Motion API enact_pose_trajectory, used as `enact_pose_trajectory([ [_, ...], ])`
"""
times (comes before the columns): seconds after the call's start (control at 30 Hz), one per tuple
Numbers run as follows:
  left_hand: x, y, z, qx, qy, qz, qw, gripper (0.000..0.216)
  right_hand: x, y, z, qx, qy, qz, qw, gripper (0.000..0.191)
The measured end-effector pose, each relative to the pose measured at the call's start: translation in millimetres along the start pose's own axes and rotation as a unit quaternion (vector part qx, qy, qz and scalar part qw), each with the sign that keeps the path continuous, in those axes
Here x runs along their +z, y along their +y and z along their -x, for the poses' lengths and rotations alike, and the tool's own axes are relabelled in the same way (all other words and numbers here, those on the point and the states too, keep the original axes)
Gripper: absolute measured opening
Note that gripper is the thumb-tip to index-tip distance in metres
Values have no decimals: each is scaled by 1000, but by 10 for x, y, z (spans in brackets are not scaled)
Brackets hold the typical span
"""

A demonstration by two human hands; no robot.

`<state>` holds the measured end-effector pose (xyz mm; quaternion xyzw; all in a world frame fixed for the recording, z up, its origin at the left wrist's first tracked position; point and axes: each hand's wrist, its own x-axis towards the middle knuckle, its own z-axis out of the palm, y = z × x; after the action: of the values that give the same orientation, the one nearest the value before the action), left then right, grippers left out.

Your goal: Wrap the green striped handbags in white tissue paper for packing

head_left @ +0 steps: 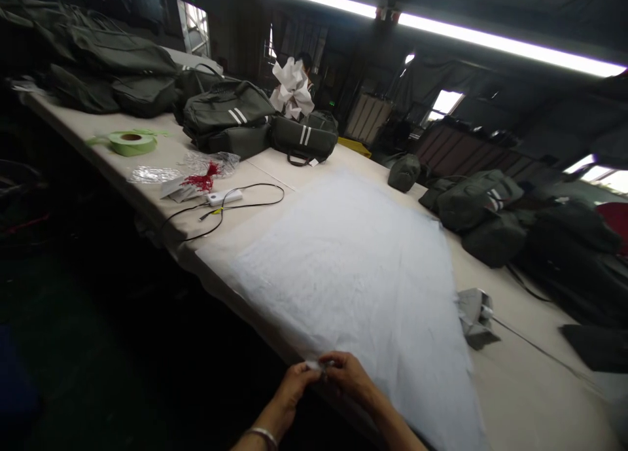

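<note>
A large thin white sheet (353,274) lies spread over the table, with a few wrinkles in it. At its near edge my left hand (297,380) and my right hand (346,376) come together, fingers pinched. Between the fingertips shows a small white piece (313,366); it is blurred, and I cannot tell whether it belongs to the sheet. A bracelet (262,434) circles my left wrist.
Dark green bags (230,114) with white stripes line the far left, and more bags (481,202) stand right. A green tape roll (131,142), red strings (203,178) and a white device (224,197) with black cable lie left. Crumpled grey material (475,313) sits beside the sheet.
</note>
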<state>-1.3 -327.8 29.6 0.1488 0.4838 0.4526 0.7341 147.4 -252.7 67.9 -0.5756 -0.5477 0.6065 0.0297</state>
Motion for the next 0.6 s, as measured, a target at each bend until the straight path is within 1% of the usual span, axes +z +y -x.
enact_pose_trajectory([
  [0.07,4,-56,-53,-1,14,9,1000,36,3,24,-22,-3,2,-4,1000,40],
  [0.17,28,-172,-181,5,55,23,998,43,4,40,-43,-14,-5,-2,1000,39],
  [0.33,62,-313,-330,28,105,28,994,36,-1,20,-81,-40,-31,28,998,36],
  [0.4,75,-334,-342,37,117,30,992,35,-12,-7,-98,-41,-46,49,997,36],
  [0.5,101,-335,-319,48,129,33,990,41,-63,-92,-117,-41,-79,90,992,37],
  [0.6,122,-299,-241,52,119,37,991,49,-149,-237,-134,-49,-115,135,983,38],
])
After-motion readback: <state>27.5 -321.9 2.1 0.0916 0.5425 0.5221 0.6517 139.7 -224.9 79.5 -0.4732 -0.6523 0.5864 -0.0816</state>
